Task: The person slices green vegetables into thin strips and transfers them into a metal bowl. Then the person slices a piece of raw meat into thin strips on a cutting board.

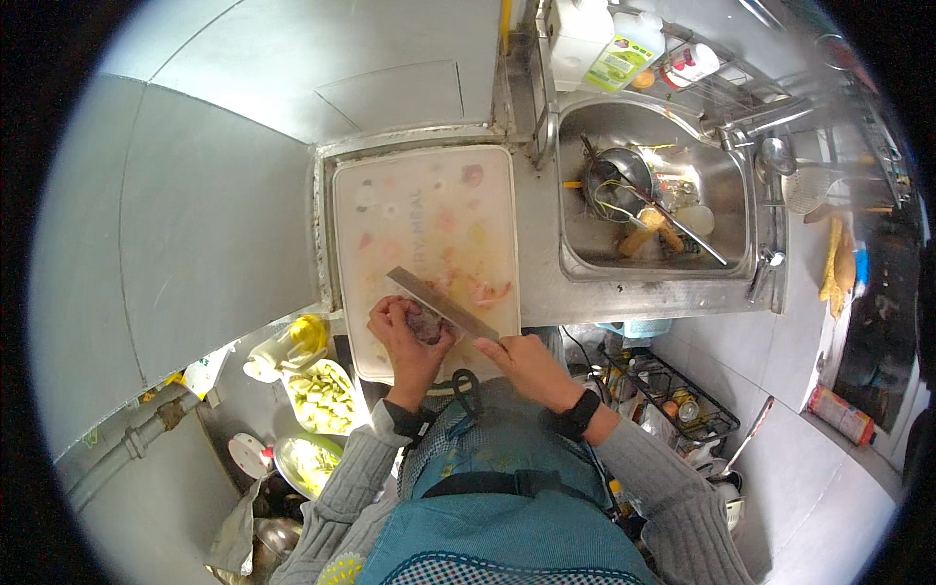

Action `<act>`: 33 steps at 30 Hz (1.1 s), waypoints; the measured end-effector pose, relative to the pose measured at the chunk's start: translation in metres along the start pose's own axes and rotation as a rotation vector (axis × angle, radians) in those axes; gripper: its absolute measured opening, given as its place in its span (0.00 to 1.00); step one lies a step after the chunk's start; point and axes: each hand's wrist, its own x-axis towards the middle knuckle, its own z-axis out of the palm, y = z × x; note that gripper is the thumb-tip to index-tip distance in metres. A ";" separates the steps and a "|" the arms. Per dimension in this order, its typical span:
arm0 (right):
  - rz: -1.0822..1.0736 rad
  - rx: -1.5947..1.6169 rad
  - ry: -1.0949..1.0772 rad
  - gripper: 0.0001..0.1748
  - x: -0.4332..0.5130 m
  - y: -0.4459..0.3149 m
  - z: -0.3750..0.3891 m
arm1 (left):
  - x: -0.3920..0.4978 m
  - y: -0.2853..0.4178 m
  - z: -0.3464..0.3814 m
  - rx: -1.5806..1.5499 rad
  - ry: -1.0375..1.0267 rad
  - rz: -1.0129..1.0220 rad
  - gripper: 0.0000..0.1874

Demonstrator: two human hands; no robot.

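Note:
My left hand [411, 336] curls around a dark purplish lump of food [424, 325], probably meat, and presses it against the cutting board. In my right hand [528, 365] is the handle of a kitchen cleaver [442, 303], whose broad blade slants up and left just beyond the lump. Whether the edge touches the lump cannot be told. Beneath both hands lies a pale cutting board [380, 241] bearing a faded pattern and writing. Thin pinkish scraps of raw meat [490, 294] lie on it, past the blade.
Right of the board, a steel sink [578, 252] holds a dark pan [618, 183] and utensils. Bottles [629, 47] stand behind it. At lower left are a tray of sliced green vegetable [325, 395], an oil bottle [307, 334] and a bowl of shredded food [311, 464]. A wire rack [684, 387] stands lower right.

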 end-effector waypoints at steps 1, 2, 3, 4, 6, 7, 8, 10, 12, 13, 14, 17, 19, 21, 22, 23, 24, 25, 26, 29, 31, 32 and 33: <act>0.021 0.008 -0.018 0.42 -0.001 -0.001 -0.001 | -0.001 -0.001 -0.001 -0.021 0.005 -0.001 0.37; 0.056 0.010 -0.028 0.43 -0.003 -0.003 -0.002 | -0.001 -0.001 -0.001 -0.003 0.000 -0.004 0.39; 0.052 0.008 -0.022 0.43 -0.005 -0.005 -0.003 | -0.001 -0.002 0.000 0.001 0.005 -0.005 0.42; 0.061 0.002 -0.012 0.43 -0.007 -0.009 -0.004 | -0.001 -0.002 0.000 -0.008 0.005 -0.006 0.44; 0.082 0.008 -0.016 0.42 -0.008 -0.014 -0.005 | -0.002 -0.004 0.000 0.008 -0.011 -0.015 0.49; 0.094 0.020 -0.029 0.42 -0.008 -0.017 -0.006 | -0.002 -0.005 0.000 0.009 -0.020 -0.017 0.52; 0.113 0.036 -0.038 0.42 -0.006 -0.018 -0.006 | -0.002 -0.007 0.001 0.014 -0.019 -0.018 0.52; 0.079 0.003 -0.017 0.41 -0.004 -0.021 -0.005 | -0.002 -0.009 0.001 0.015 -0.021 -0.019 0.54; 0.057 0.001 0.005 0.40 -0.002 -0.023 -0.002 | -0.003 -0.012 0.001 0.002 -0.027 -0.025 0.54; 0.046 0.015 0.017 0.40 -0.003 -0.023 -0.001 | -0.004 -0.013 0.000 -0.008 -0.028 -0.024 0.54; 0.053 0.037 0.021 0.39 -0.002 -0.023 0.001 | -0.004 -0.014 0.000 -0.006 -0.024 -0.030 0.53; 0.012 -0.006 0.074 0.38 -0.001 -0.020 0.002 | -0.002 -0.013 0.001 -0.005 -0.018 -0.031 0.51; 0.023 -0.006 0.053 0.37 0.002 -0.016 0.004 | -0.002 -0.011 0.000 -0.005 -0.014 -0.019 0.49; 0.000 0.018 0.070 0.36 0.007 -0.012 0.007 | 0.000 -0.008 0.000 0.008 -0.017 -0.017 0.44; -0.028 0.046 0.093 0.36 0.013 -0.010 0.011 | 0.001 -0.007 0.001 0.013 -0.017 -0.004 0.41; -0.057 0.075 0.116 0.36 0.018 -0.009 0.015 | 0.002 -0.006 0.000 -0.003 -0.025 -0.013 0.39; -0.068 0.092 0.102 0.35 0.023 -0.007 0.017 | 0.003 -0.005 -0.001 -0.016 -0.031 -0.010 0.38; -0.079 0.110 0.087 0.35 0.030 -0.006 0.019 | 0.004 -0.005 -0.002 -0.037 -0.038 -0.011 0.36; -0.029 0.118 0.037 0.35 0.034 -0.005 0.020 | 0.004 -0.004 -0.002 -0.041 -0.032 -0.003 0.35; 0.001 0.114 -0.027 0.35 0.038 -0.005 0.019 | 0.004 -0.004 -0.002 -0.060 -0.020 0.002 0.33; -0.015 0.114 0.010 0.35 0.040 -0.009 0.018 | 0.004 -0.005 -0.002 -0.054 -0.020 0.003 0.33; -0.010 0.099 0.021 0.36 0.040 -0.011 0.017 | 0.003 -0.006 -0.001 -0.065 -0.019 0.004 0.33; -0.035 0.134 0.035 0.36 0.041 -0.014 0.017 | 0.003 -0.006 -0.001 -0.088 -0.015 0.006 0.32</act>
